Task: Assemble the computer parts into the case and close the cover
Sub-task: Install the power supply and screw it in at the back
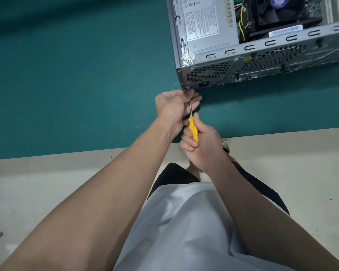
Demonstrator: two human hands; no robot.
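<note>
The case (262, 61) lies on its side toward the far right of the table (67, 75), its upper side open to my view. The PSU (205, 26) fills the left end inside, and a black fan (278, 10) sits to its right with yellow wires between them. The perforated rear panel faces the table's near edge, set back from it by a band of bare green top. The case runs out of view at the top and right, so I cannot tell how close it comes to those table edges.

The hands meet at the case's near-left bottom corner. The screwdriver (193, 128) points away from me with its tip at that corner. I cannot tell whether it sits in a screw, since fingers cover it. The left hand (174, 106) curls round the bare shaft just behind the tip, fingertips touching the case corner. The right hand (202, 145) is clamped on the yellow handle, thumb along the top, straddling the table's near edge. The two hands are close together — the handle's front end lies just beside the left wrist.

Left of the case the green top runs wide and open to the left side of view — plenty of room there. Below the near edge is pale floor (292, 173), with a shoe (225, 144) just right of the right hand.
</note>
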